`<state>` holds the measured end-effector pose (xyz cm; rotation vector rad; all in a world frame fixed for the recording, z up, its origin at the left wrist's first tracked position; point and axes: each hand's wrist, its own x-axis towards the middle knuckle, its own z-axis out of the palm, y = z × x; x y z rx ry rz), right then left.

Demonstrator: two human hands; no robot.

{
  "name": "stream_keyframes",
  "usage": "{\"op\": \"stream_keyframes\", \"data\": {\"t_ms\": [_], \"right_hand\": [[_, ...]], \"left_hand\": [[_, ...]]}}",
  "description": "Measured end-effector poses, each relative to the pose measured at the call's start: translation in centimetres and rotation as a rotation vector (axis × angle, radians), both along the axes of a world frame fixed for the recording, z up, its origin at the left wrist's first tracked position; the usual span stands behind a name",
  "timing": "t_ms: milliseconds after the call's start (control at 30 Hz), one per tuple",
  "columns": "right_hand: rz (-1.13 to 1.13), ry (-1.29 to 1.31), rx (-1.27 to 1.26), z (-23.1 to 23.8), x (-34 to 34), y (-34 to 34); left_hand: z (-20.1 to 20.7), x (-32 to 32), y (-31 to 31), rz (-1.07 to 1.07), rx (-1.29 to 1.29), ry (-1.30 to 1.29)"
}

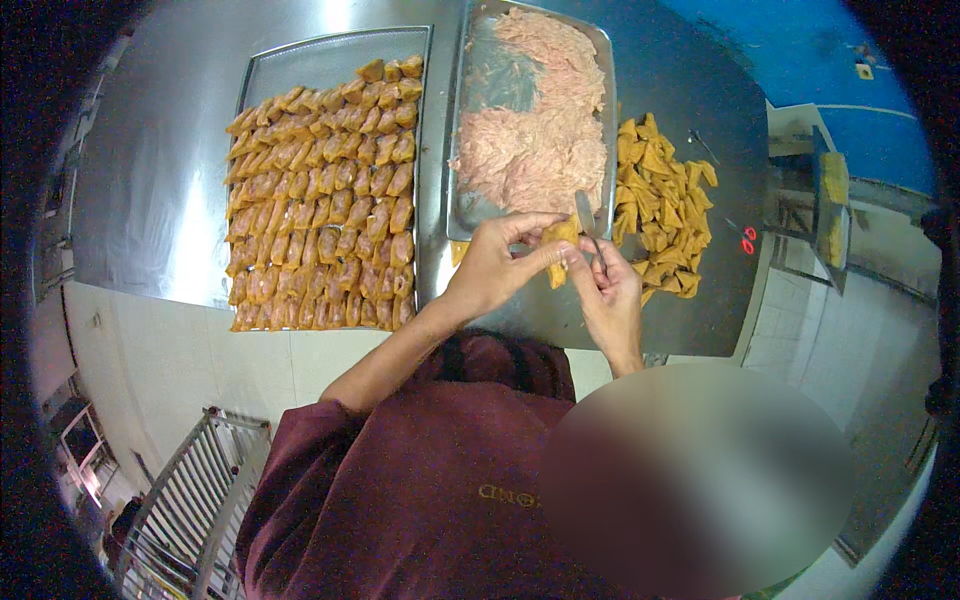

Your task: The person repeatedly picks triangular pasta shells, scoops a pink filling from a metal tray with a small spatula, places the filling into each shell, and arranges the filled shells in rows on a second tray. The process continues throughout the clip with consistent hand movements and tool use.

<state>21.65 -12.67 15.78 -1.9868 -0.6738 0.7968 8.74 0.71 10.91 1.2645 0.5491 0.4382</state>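
My left hand (500, 265) pinches a golden-brown fried tofu triangle (560, 233) between thumb and fingers, just in front of the meat tray. Close beside it, my right hand (612, 298) grips a narrow metal spreading knife (586, 212), its blade pointing up and away from me. The right fingertips also touch the tofu's edge. Pale pink minced meat (545, 125) covers much of a deep metal tray (612, 65) beyond my hands. A heap of loose tofu triangles (660, 205) lies on the table to the right. Whether the held piece contains meat is hidden.
At left, a shallow metal tray (300, 62) carries tight rows of filled tofu pieces (320, 200). Red-handled scissors (748, 240) lie near the right end of the steel table (160, 180). A metal rack (195, 490) stands on the floor at lower left.
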Motion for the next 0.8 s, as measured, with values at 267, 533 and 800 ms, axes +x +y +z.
{"op": "stream_keyframes", "data": {"t_ms": [267, 533, 800], "right_hand": [[0.196, -0.128, -0.172, -0.5, 0.2, 2.3], [0.468, -0.412, -0.044, -6.9, 4.4, 7.3], [0.554, -0.543, -0.041, -14.2, 7.6, 10.7]], "left_hand": [[-2.2, -1.3, 0.1, 0.121, 0.023, 0.114], [-5.9, -5.6, 3.7, 0.280, -0.131, 0.188], [-5.1, -8.7, 5.5, 0.407, -0.303, 0.187]]}}
